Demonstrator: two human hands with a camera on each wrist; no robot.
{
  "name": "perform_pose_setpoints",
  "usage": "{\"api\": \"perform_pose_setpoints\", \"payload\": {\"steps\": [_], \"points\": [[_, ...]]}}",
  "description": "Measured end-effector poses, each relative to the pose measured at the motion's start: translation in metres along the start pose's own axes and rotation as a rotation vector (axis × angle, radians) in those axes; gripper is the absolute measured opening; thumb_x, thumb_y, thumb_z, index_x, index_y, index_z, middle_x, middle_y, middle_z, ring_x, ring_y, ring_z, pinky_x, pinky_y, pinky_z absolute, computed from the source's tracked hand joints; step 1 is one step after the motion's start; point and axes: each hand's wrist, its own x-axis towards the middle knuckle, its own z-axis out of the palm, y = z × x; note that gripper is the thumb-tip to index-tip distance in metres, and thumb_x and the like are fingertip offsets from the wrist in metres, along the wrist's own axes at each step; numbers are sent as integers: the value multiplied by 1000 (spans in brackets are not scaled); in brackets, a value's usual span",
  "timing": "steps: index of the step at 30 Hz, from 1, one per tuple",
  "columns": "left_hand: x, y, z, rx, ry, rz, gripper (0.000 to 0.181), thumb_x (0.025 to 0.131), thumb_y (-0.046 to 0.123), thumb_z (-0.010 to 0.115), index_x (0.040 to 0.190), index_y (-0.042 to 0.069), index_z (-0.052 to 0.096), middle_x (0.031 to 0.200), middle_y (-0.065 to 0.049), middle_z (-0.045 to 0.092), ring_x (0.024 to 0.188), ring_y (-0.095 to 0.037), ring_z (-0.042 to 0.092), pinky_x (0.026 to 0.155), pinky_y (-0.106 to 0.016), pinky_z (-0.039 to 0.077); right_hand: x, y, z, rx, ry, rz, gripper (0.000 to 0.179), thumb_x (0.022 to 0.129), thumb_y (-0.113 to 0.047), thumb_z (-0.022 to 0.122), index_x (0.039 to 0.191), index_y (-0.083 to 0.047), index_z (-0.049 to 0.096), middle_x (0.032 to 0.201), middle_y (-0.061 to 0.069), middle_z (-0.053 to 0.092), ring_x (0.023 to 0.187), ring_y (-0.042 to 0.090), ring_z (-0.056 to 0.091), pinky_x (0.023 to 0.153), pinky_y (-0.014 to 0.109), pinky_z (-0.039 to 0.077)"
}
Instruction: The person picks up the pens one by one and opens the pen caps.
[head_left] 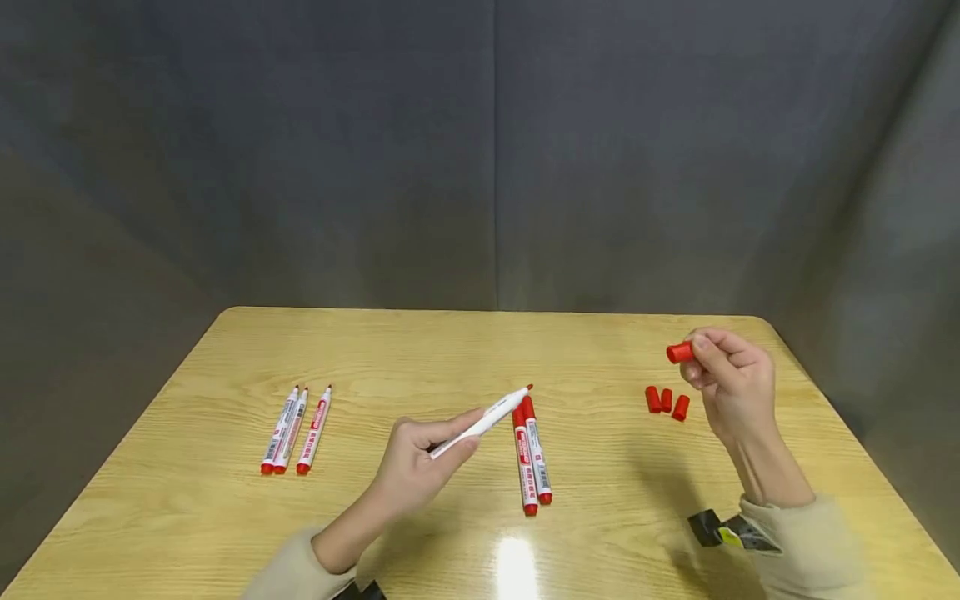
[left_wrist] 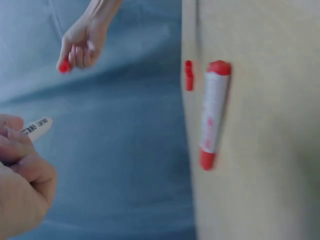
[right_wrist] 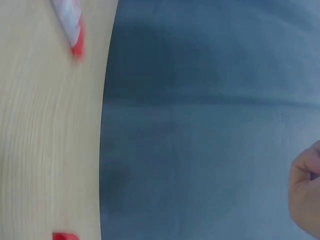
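Note:
My left hand [head_left: 420, 462] grips a white marker [head_left: 480, 425] without a cap, its red tip pointing up and to the right. Over the table's right side, my right hand [head_left: 738, 383] pinches a red marker cap [head_left: 679, 352] between thumb and fingers. Just below that hand lie three loose red caps [head_left: 666, 401]. Two capped red markers [head_left: 538, 458] lie side by side beneath the tip of the held marker. In the left wrist view the cap [left_wrist: 65, 66] shows at the right hand's fingertips; the right wrist view has only part of this hand [right_wrist: 307, 192].
Three uncapped markers [head_left: 315, 429] lie on the left of the wooden table [head_left: 420, 350], tips facing the far edge. A dark grey curtain [head_left: 360, 167] hangs behind the table and along its sides.

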Motion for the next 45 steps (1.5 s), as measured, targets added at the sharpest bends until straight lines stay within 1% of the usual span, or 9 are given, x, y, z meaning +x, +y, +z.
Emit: {"api": "perform_pose_setpoints", "payload": {"steps": [1,4,8,12,20,26,31,41,45], "points": [[-1,-1,-3,13,13,28,25,79,-10,61,104,-13,63,98,-26,62,40,3,27,31,-15,26,1,-2,-2,-45,-5,11,27,89,15,40,81,8,65,67,9,63,50,11,50,46,17,38],[2,-1,-5,45,-8,116,25,81,-7,61,106,-13,63,97,-24,63,40,3,29,33,-15,29,1,-3,1,-134,-43,77,25,89,12,43,82,4,66,68,7,63,52,11,49,46,18,36],[4,-4,-6,45,17,164,25,78,-10,61,103,-14,63,82,-22,66,40,3,31,32,-14,28,0,-1,2,-102,-48,82,26,89,13,41,82,5,65,68,8,63,51,12,49,46,19,33],[3,-8,-9,52,60,150,25,77,-10,62,101,-14,64,69,-18,65,40,3,31,32,-14,28,-1,-1,0,-80,-34,86,26,89,13,40,83,7,65,70,9,64,52,13,50,47,18,37],[-1,-18,-20,79,195,126,26,75,-12,63,101,-13,64,82,-24,65,41,2,37,33,-17,32,-4,-3,-7,-80,-17,87,25,90,12,41,83,7,65,72,10,65,53,13,51,49,18,41],[-7,-25,-34,130,267,110,27,76,-13,62,103,-13,64,80,-25,65,43,2,41,34,-16,34,-7,-4,-10,-79,-1,96,25,89,13,41,83,7,65,70,9,64,53,13,52,49,18,43],[-12,-28,-45,152,304,93,27,76,-14,62,103,-13,63,86,-28,63,42,2,40,34,-16,34,-9,-5,-13,-101,18,103,24,89,12,42,84,6,65,70,9,64,53,13,52,49,17,44],[-21,-33,-64,175,351,84,28,75,-17,61,103,-15,62,87,-30,62,41,2,40,33,-16,32,-11,-5,-16,-142,35,112,24,90,10,44,83,4,66,70,7,64,53,12,53,49,16,44],[-24,-35,-72,219,379,91,28,74,-18,61,102,-15,63,77,-28,63,40,3,35,32,-16,29,-11,-4,-18,-129,27,112,24,89,11,44,83,5,66,70,8,65,53,12,54,49,16,45]]}}
